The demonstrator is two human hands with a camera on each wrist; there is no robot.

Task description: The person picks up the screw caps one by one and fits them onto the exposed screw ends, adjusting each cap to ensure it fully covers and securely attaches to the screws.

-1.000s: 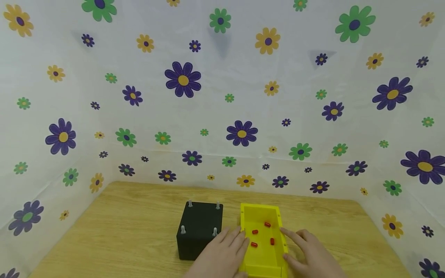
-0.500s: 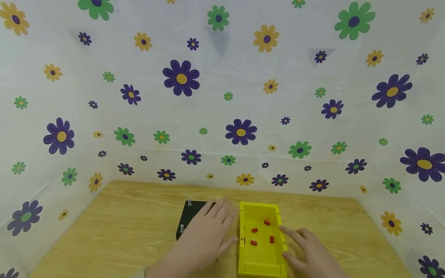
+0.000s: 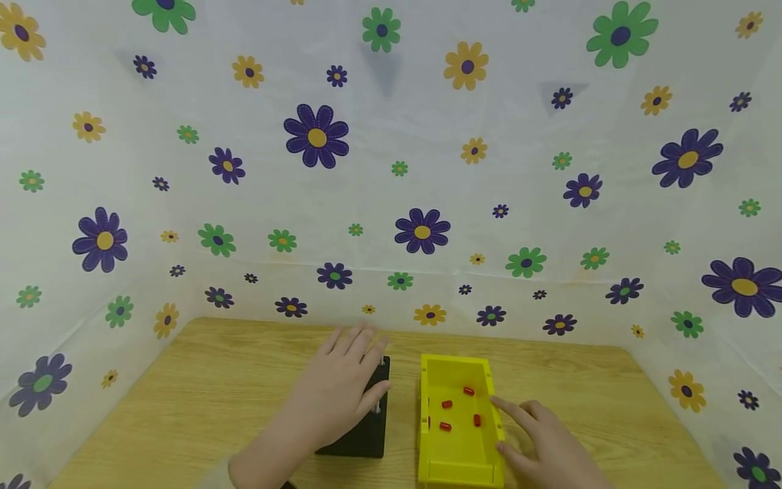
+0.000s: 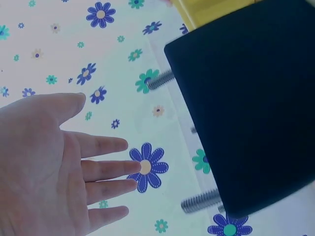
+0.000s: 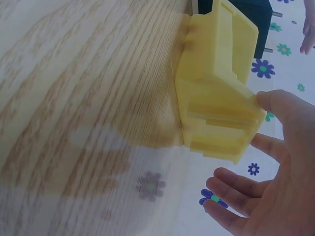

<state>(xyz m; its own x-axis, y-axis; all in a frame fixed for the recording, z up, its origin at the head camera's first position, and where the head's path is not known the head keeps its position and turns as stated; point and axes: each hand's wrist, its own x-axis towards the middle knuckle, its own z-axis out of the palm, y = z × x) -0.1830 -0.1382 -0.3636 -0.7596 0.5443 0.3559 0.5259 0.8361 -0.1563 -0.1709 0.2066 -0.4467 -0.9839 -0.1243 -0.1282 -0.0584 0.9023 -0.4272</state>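
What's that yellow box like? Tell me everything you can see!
The yellow box is long, open-topped and looks like plastic, with small spots along its long rims. It sits upright on the wooden table, apart from the black block to its left. At least four small red pieces lie inside. The right hand touches its right side with thumb and one finger.

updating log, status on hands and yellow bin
Left hand empty above black block, partly hiding it in head view. Right hand touches yellow bin. Red pieces inside.

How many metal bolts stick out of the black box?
4, in the left wrist view: upper long bolt, lower long bolt, and beyond, middle tip and bottom tip, both partly hidden by the black box.
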